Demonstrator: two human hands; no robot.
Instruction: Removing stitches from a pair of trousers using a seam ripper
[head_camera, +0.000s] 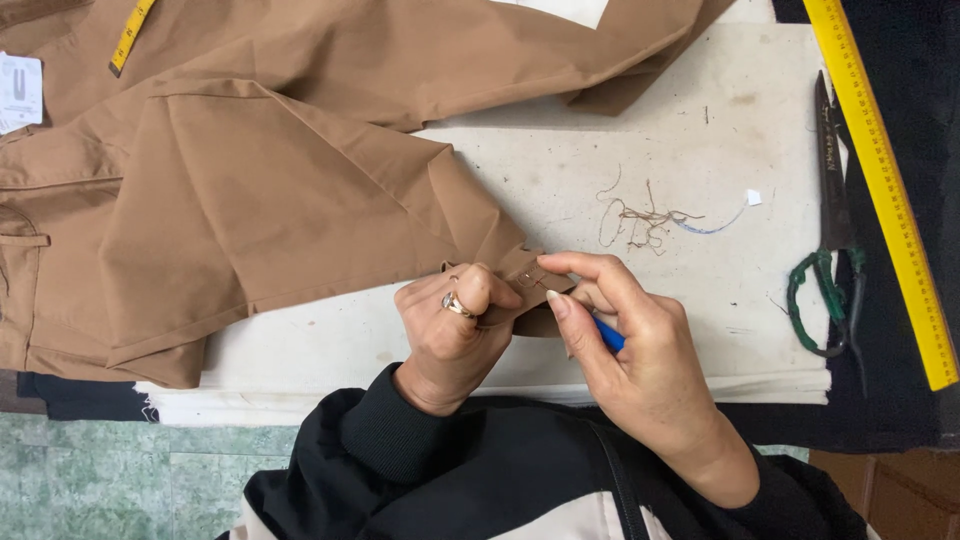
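Both hands meet at the near corner of brown trousers (270, 190) stretching away up-left — the left hand (452, 330) closed, pinching the hem, the right hand (630, 345) just beside it gripping a blue-handled tool (606, 334) at the same edge.

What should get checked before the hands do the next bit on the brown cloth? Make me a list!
1. Left hand pinches the brown cloth edge: ok.
2. Right hand has the small blue tool in its grip: ok.
3. Tool tip visible: cannot tell, fingers hide it.
4. Scissors lie away from both hands: ok.
5. Loose threads lie on the white table cover, apart from the cloth: ok.
6. Yellow ruler lies at the table's side, out of the way: ok.
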